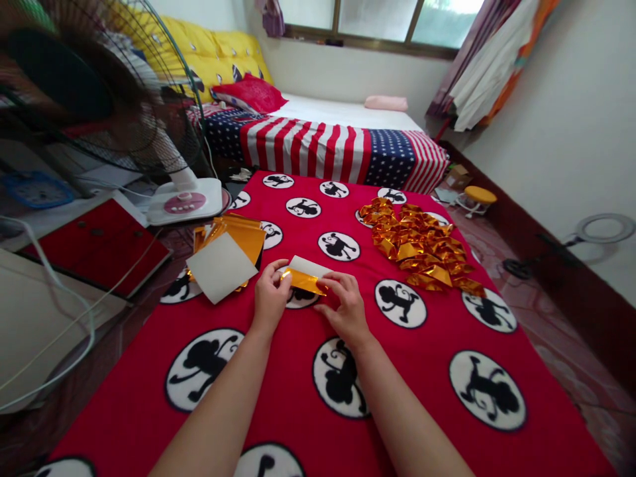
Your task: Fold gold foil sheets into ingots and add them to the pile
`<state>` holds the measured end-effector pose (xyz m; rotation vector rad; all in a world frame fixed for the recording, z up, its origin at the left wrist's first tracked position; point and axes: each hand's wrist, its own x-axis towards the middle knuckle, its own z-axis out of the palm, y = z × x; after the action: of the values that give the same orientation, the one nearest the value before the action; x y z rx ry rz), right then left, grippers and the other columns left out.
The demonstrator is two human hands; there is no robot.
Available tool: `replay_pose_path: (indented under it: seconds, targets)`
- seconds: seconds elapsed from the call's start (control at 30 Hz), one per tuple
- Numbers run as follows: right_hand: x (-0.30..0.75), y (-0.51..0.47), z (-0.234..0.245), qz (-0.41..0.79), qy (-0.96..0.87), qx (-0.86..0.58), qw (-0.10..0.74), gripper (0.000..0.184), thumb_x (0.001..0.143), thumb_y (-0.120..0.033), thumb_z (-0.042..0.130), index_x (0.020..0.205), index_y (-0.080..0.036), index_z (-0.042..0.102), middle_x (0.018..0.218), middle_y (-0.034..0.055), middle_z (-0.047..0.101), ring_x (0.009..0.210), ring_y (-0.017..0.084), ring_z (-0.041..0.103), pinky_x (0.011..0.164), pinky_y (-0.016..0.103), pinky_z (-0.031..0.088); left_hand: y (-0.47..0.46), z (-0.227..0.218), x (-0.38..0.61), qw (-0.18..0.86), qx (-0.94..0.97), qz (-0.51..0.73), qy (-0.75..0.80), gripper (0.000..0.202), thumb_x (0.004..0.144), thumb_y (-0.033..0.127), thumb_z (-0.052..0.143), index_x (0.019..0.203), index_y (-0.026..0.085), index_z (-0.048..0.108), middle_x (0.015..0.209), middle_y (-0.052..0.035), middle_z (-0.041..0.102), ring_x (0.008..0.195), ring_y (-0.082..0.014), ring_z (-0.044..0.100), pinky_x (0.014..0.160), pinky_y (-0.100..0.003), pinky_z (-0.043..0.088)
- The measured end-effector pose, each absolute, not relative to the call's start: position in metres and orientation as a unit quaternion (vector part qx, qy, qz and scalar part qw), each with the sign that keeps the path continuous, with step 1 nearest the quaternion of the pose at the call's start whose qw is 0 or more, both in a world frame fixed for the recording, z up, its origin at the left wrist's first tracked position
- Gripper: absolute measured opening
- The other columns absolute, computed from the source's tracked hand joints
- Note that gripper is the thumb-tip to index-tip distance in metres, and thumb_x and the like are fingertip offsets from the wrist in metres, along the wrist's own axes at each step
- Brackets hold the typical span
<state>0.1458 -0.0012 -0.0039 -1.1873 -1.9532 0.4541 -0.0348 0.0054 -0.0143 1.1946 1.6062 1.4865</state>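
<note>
A sheet of gold foil paper (305, 281), pale on its back, is partly folded over in front of me, its gold strip facing me. My left hand (271, 295) pinches the left end between thumb and fingers. At the right end, the fingers of my right hand (345, 305) grip the paper, while the thumb sits a little below, apart from it. To the left lies a stack of gold foil sheets (251, 235), with one pale side up sheet (222, 267) on top. Many folded gold foil pieces (417, 242) lie heaped at the right.
Everything rests on a red cloth (293, 371) with monkey prints in white circles. A standing fan (186, 199) is at the left, beside a red-topped cabinet (102, 245). Behind is a bed (328, 149); a yellow stool (479, 195) stands at the right.
</note>
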Motion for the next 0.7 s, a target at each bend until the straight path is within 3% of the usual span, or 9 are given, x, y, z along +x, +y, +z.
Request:
replay_pose_path:
  seconds: [0.13,0.23,0.43,0.5,0.57,0.63,0.7]
  targets:
    - [0.146,0.0,-0.008,0.189,-0.768,-0.459,0.404,0.036,0.081,-0.009,0.062,0.113,-0.025,0.066,0.118,0.0046,0.063,0.114,0.019,0.053,0.099,0.035,0.043,0.005,-0.016,-0.037,0.372,0.431,0.593,0.569,0.04,0.08,0.028,0.059,0.118,0.015,0.059,0.071,0.0002,0.065,0.059,-0.0114,0.06,0.056,-0.019,0.048]
    - [0.147,0.0,-0.01,0.183,-0.767,-0.465,0.402,0.031,0.085,-0.009,0.056,0.105,-0.028,0.071,0.113,0.0039,0.065,0.11,0.019,0.055,0.096,0.035,0.044,0.004,-0.017,-0.038,0.38,0.451,0.582,0.559,0.039,0.081,0.029,0.059,0.118,0.016,0.059,0.072,0.0003,0.065,0.057,-0.0106,0.058,0.054,-0.019,0.046]
    - [0.148,-0.003,-0.01,0.144,-0.788,-0.461,0.381,0.022,0.091,-0.016,0.056,0.091,-0.027,0.074,0.105,0.0035,0.067,0.102,0.018,0.056,0.09,0.034,0.044,0.003,-0.02,-0.038,0.286,0.519,0.517,0.618,0.036,0.083,0.027,0.058,0.117,0.016,0.06,0.075,-0.0006,0.062,0.062,-0.0125,0.058,0.06,-0.023,0.049]
    - [0.148,-0.004,-0.01,0.131,-0.799,-0.463,0.361,0.02,0.093,-0.02,0.055,0.091,-0.026,0.074,0.098,0.0037,0.068,0.096,0.018,0.056,0.087,0.032,0.043,0.001,-0.018,-0.037,0.212,0.547,0.49,0.644,0.035,0.081,0.022,0.058,0.116,0.016,0.061,0.095,-0.0067,0.064,0.073,-0.0149,0.062,0.066,-0.026,0.052]
    - [0.148,-0.005,-0.011,0.122,-0.809,-0.464,0.34,0.02,0.094,-0.022,0.055,0.091,-0.026,0.075,0.092,0.0035,0.068,0.092,0.017,0.055,0.084,0.031,0.042,-0.004,-0.014,-0.036,0.128,0.586,0.463,0.653,0.033,0.081,0.017,0.057,0.113,0.018,0.063,0.116,-0.0114,0.059,0.094,-0.0194,0.062,0.081,-0.031,0.053]
    - [0.148,-0.006,-0.012,0.115,-0.817,-0.464,0.321,0.019,0.094,-0.023,0.056,0.092,-0.026,0.075,0.09,0.0031,0.068,0.09,0.017,0.055,0.081,0.03,0.04,-0.011,-0.009,-0.036,0.071,0.634,0.426,0.641,0.029,0.082,0.013,0.055,0.108,0.021,0.066,0.119,-0.0102,0.059,0.112,-0.0228,0.057,0.097,-0.037,0.047]
    - [0.147,-0.007,-0.013,0.109,-0.822,-0.465,0.31,0.019,0.095,-0.025,0.056,0.093,-0.026,0.075,0.089,0.0028,0.068,0.088,0.017,0.055,0.08,0.029,0.038,-0.019,-0.006,-0.036,0.083,0.695,0.386,0.601,0.021,0.085,0.015,0.055,0.099,0.023,0.069,0.11,-0.0076,0.065,0.109,-0.0226,0.058,0.098,-0.039,0.045]
